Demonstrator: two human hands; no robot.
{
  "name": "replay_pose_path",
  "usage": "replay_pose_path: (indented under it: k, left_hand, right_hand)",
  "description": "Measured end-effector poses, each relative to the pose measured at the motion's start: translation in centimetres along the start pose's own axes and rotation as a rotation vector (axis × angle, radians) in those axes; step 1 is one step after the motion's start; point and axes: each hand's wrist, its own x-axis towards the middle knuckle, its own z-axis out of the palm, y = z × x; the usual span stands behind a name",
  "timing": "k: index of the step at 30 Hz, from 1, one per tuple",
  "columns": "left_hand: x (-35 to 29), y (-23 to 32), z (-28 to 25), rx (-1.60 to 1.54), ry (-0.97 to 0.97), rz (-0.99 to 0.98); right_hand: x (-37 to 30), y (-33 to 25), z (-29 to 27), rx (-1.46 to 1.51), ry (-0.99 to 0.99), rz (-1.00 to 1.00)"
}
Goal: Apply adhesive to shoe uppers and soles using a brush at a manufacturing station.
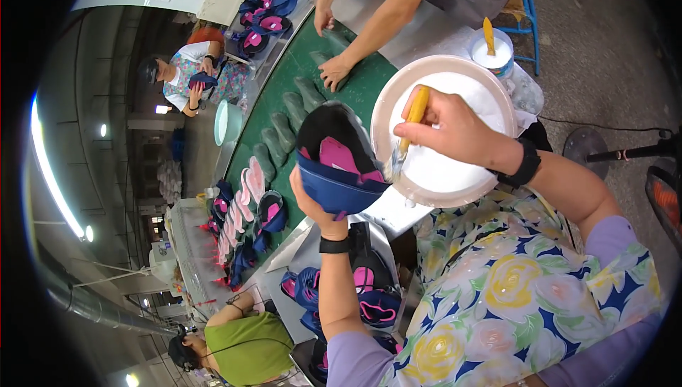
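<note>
My left hand (316, 206) grips a navy shoe upper (339, 180) with a pink lining, its dark underside edge tilted up. In my right hand (446, 128) is a brush (413, 113) with a yellow handle, fingers closed round it. The pale bristles point down beside the upper's rim; whether they touch it I cannot tell. Under my right hand stands a round pinkish basin (387, 82) of white liquid (444, 170).
A green conveyor belt (366, 78) carries grey-green soles (277, 138), pink insoles (249, 184) and more uppers (270, 213). Co-worker's hands (334, 67) are over the belt. A small bucket (495, 57) with another brush stands beyond the basin. Uppers (369, 284) fill a tray beside my left forearm.
</note>
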Motion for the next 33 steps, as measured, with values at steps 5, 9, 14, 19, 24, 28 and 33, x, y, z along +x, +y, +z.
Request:
replay_pose_path:
  k: [5, 9, 14, 19, 24, 28, 33]
  left_hand:
    - [-0.6, -3.4, -3.1, -0.935, -0.326, -1.111]
    - [-4.6, -3.5, -2.0, -1.042, -0.542, -0.998]
    - [-8.4, -2.1, -1.0, -1.052, -0.563, -1.018]
    - [-8.3, -3.5, -0.7, -1.062, -0.549, -1.037]
    - [-8.0, -4.8, -1.0, -1.078, -0.534, -1.062]
    - [-8.5, -5.9, -2.3, -1.091, -0.522, -1.081]
    - [-10.4, -6.5, -4.6, -1.102, -0.472, -1.110]
  right_hand:
    - [0.7, 0.0, -1.7, -0.091, -0.048, -0.222]
    - [0.5, 0.1, -0.5, -0.128, -0.128, -0.535]
    - [1.2, -0.9, 2.9, -0.114, -0.266, -0.967]
    - [2.4, 0.5, 2.3, -0.364, -0.320, -0.866]
    - [2.7, 0.6, 1.3, -0.367, -0.387, -0.407]
    - [3.0, -0.2, 0.3, -0.339, -0.473, -0.197]
    - [2.5, -2.5, -1.0, -0.281, -0.342, -0.328]
